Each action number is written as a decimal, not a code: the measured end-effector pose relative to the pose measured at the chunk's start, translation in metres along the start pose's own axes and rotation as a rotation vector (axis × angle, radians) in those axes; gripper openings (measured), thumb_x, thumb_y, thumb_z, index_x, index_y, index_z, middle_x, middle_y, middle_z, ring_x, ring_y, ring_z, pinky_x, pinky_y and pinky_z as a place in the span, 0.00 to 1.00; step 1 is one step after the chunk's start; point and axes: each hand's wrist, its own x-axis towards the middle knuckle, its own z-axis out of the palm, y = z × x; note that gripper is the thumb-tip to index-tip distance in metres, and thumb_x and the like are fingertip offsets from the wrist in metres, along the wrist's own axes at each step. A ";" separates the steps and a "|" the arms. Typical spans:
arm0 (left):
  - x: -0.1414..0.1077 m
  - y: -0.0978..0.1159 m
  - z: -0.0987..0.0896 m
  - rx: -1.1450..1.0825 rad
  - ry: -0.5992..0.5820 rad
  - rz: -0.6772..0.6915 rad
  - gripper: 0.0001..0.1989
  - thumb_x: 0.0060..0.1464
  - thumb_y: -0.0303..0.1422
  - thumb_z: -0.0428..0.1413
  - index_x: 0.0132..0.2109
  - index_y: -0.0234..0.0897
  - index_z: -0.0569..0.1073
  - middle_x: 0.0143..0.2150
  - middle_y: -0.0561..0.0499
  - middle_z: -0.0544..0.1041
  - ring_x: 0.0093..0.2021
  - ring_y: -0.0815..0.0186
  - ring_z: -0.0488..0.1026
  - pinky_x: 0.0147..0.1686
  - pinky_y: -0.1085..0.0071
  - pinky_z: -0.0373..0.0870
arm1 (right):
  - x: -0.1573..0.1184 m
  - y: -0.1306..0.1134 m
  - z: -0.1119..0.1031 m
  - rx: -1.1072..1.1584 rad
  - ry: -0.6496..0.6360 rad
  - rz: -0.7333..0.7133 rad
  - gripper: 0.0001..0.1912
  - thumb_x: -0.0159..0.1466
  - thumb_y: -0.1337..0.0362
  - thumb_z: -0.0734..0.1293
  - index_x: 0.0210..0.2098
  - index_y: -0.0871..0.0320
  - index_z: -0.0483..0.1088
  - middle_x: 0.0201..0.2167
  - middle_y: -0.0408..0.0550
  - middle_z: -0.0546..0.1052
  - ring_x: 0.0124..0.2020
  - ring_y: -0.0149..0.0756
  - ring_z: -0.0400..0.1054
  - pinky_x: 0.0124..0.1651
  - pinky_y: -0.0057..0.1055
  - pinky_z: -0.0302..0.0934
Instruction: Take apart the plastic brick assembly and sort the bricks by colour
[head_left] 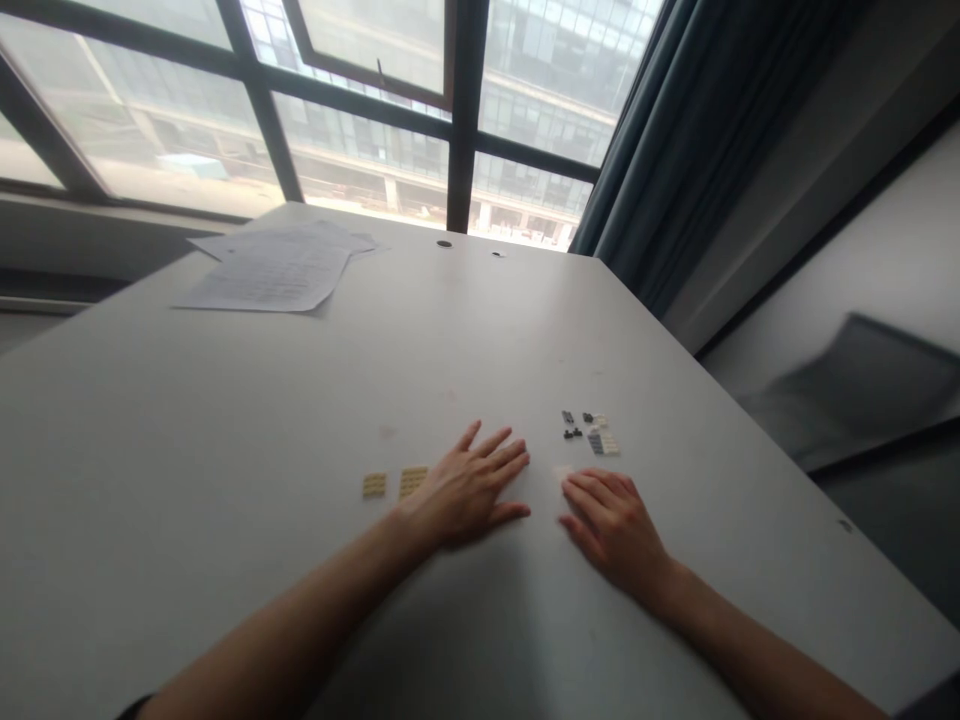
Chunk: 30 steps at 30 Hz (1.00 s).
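Note:
My left hand (472, 490) lies flat and palm down on the white table (300, 400), fingers spread, with nothing held. Its wrist side partly covers a block of tan toy bricks (412, 480). Left of that sits a smaller group of tan bricks (374, 485). My right hand (611, 515) rests palm down, its fingers close together and slightly bent, the thumb apart from them. At its fingertips is a small pale piece (562, 473), partly hidden. Beyond the right hand lie small black pieces (572, 434) and a cluster of grey and cream bricks (604, 443).
Printed papers (277, 270) lie at the table's far left. Two small holes, one a dark round one (444, 244), are near the far edge. Windows (360, 150) and a dark curtain (660, 140) stand behind. A blurred chair (877, 375) is beyond the right edge.

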 end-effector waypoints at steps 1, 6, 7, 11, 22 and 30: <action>0.011 0.005 0.004 -0.003 0.006 0.008 0.32 0.61 0.54 0.38 0.63 0.41 0.62 0.64 0.47 0.63 0.66 0.57 0.54 0.65 0.53 0.39 | -0.005 0.009 -0.002 -0.013 0.026 0.017 0.14 0.66 0.61 0.62 0.48 0.59 0.71 0.46 0.52 0.76 0.49 0.44 0.66 0.52 0.41 0.55; 0.058 0.031 0.022 0.013 0.013 0.054 0.33 0.61 0.55 0.37 0.62 0.39 0.62 0.64 0.45 0.63 0.66 0.55 0.53 0.64 0.48 0.42 | -0.024 0.038 -0.009 -0.053 0.128 0.064 0.10 0.65 0.65 0.63 0.43 0.58 0.73 0.41 0.50 0.78 0.46 0.41 0.67 0.50 0.40 0.55; 0.064 0.034 0.024 0.016 0.021 0.060 0.34 0.60 0.55 0.37 0.62 0.38 0.62 0.64 0.45 0.63 0.66 0.55 0.53 0.64 0.48 0.42 | -0.025 0.040 -0.009 -0.054 0.140 0.066 0.09 0.65 0.65 0.63 0.42 0.58 0.74 0.40 0.49 0.78 0.46 0.41 0.68 0.50 0.40 0.55; 0.078 0.040 0.032 0.001 0.044 0.066 0.34 0.61 0.56 0.35 0.62 0.37 0.61 0.64 0.45 0.64 0.66 0.54 0.53 0.64 0.47 0.41 | -0.025 0.039 -0.009 -0.054 0.161 0.050 0.09 0.65 0.65 0.63 0.41 0.58 0.74 0.39 0.49 0.79 0.45 0.40 0.68 0.50 0.39 0.55; 0.042 0.026 -0.003 -0.010 0.099 0.017 0.35 0.60 0.54 0.40 0.66 0.37 0.53 0.69 0.44 0.53 0.68 0.53 0.47 0.65 0.49 0.40 | -0.025 0.038 -0.008 -0.082 0.160 0.055 0.10 0.64 0.65 0.63 0.44 0.59 0.72 0.42 0.52 0.77 0.46 0.42 0.68 0.50 0.41 0.57; -0.123 -0.056 -0.051 0.127 0.087 -0.174 0.37 0.59 0.50 0.48 0.69 0.41 0.46 0.68 0.45 0.54 0.67 0.54 0.52 0.65 0.53 0.45 | 0.007 -0.018 0.002 0.046 0.005 -0.118 0.19 0.65 0.61 0.62 0.53 0.62 0.67 0.49 0.56 0.74 0.51 0.43 0.66 0.54 0.43 0.59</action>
